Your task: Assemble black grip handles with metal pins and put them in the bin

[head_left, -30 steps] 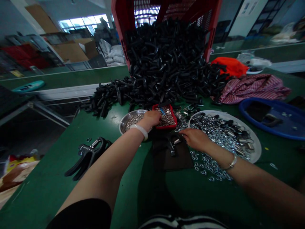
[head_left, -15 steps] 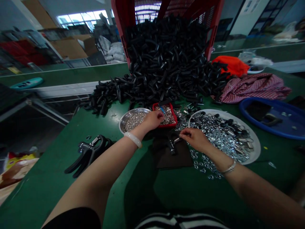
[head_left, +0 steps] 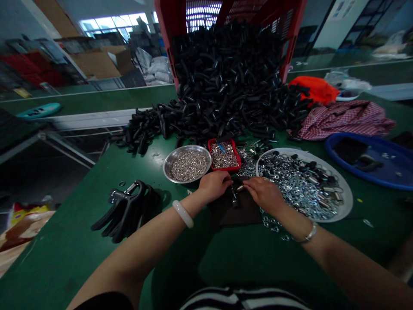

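- Here we are at the green counter (head_left: 64, 241), and all the action is on the dark mat (head_left: 226, 217), with both hands right over it!
- The left hand (head_left: 214, 186) and right hand (head_left: 264, 193) come in close from either side, fingers curled narrow around a small metal spring piece (head_left: 238, 187). Is it firmly gripped? Can't tell from here!
- That spring piece sits just above the mat's middle, touched or nearly touched by both hands.
- Beyond the mat, to the left, a steel bowl (head_left: 187, 147) is loaded with tiny silver parts.
- Straight beyond the mat, a red tray (head_left: 226, 168) holds more metal bits and a blue-handled tool (head_left: 221, 147).
- To the mat's right, a white plate (head_left: 346, 202) is piled with washers (head_left: 297, 185), with some spilling onto the counter.
- Left of the mat lie black handles (head_left: 125, 213).
- Far beyond the mat, a huge heap of black tubes (head_left: 226, 86) pours from a tipped red crate (head_left: 290, 38)!
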The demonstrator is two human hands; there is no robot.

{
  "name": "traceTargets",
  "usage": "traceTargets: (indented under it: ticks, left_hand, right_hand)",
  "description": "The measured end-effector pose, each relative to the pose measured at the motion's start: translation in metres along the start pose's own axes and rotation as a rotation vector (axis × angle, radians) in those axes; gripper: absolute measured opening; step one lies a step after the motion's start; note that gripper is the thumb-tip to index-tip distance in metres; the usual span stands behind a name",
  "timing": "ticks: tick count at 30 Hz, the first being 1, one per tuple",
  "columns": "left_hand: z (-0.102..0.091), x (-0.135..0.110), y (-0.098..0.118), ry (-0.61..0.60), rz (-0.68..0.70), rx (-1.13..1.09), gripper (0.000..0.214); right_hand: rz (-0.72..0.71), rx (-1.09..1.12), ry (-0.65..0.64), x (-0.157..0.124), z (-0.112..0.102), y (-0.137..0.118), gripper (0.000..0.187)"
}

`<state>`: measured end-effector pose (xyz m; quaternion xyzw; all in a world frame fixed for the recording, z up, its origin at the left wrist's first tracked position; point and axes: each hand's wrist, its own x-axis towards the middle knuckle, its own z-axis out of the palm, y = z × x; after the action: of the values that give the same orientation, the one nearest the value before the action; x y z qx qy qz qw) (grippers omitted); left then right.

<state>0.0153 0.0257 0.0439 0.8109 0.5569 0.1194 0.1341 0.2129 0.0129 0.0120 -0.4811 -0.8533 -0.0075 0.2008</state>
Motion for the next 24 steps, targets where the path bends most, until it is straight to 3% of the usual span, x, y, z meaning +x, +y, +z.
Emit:
traceTargets:
  ticks: [7, 14, 17, 19, 21, 24]
  left_hand:
    - [-0.006, 0.000, 0.004, -0.039, 0.015, 0.110, 0.022]
    - [0.001, -0.012, 0.005, 0.049, 0.199, 0.253, 0.024]
    - [0.004, -0.023, 0.003, 0.090, 0.285, 0.275, 0.032]
    - [0.006, -0.030, 0.000, 0.115, 0.334, 0.237, 0.050]
    - [0.009, -0.033, -0.002, 0.120, 0.351, 0.174, 0.073]
    - [0.015, -0.034, -0.006, 0.100, 0.333, 0.088, 0.077]
  right_hand:
    - [0.021, 0.023, 0.010, -0.002, 0.003, 0.002, 0.025]
    - [0.037, -0.105, -0.034, -0.008, -0.001, -0.006, 0.029]
    - [0.064, -0.220, -0.085, -0.016, -0.005, -0.010, 0.036]
    - [0.075, -0.263, -0.135, -0.018, -0.006, -0.012, 0.041]
    - [0.074, -0.263, -0.187, -0.016, -0.006, -0.013, 0.043]
    - [0.046, -0.182, -0.220, -0.012, -0.014, -0.013, 0.040]
